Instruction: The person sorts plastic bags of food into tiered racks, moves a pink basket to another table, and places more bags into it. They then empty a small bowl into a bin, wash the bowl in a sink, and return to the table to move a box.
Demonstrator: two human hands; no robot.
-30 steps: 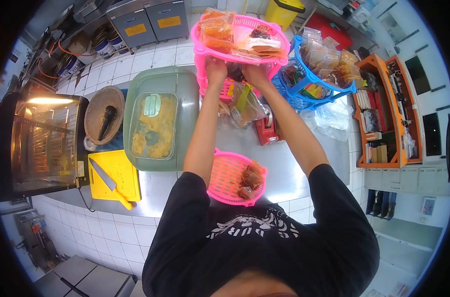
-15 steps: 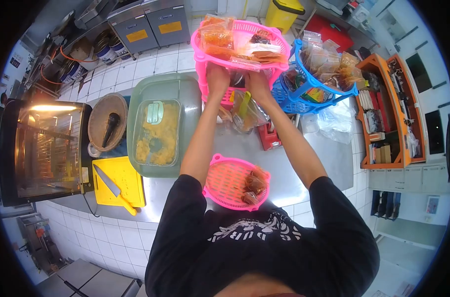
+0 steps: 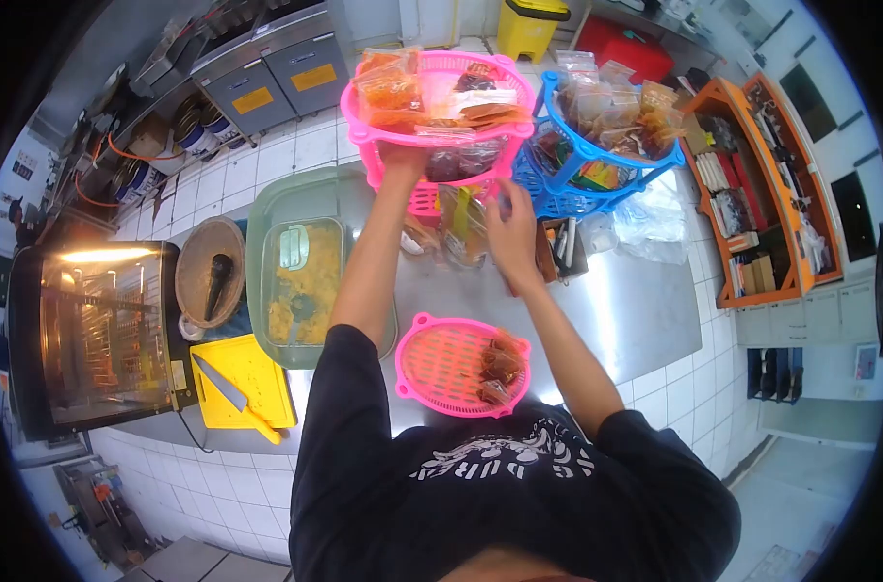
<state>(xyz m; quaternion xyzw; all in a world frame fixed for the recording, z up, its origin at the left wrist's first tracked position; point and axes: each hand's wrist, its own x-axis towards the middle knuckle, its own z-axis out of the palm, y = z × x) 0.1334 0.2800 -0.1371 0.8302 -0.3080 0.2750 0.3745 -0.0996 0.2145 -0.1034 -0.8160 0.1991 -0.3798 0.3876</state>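
Observation:
A pink tiered basket rack (image 3: 366, 145) stands at the far side of the steel table, its top basket loaded with bags of orange food. My left hand (image 3: 403, 160) reaches in under that top basket, its fingers hidden by the rim. Dark packets (image 3: 461, 160) show inside the lower tier, beside it. My right hand (image 3: 511, 221) is in front of the rack's right side with its fingers apart, next to a clear plastic bag (image 3: 464, 233) with a green strip. Closer to me lies a separate pink basket (image 3: 432, 364) with several brown packets (image 3: 501, 367) at its right.
A blue tiered rack (image 3: 597, 165) full of packets stands at the right, beside clear plastic bags (image 3: 652, 228). On the left are a lidded food container (image 3: 306, 281), a stone mortar (image 3: 197, 272), a knife (image 3: 220, 380) on a yellow cutting board (image 3: 257, 359) and a lit glass-door oven (image 3: 97, 330).
My right hand has come out from under the top pink basket and moved down toward me. My left hand stays inside the rack. The whole view has shifted slightly.

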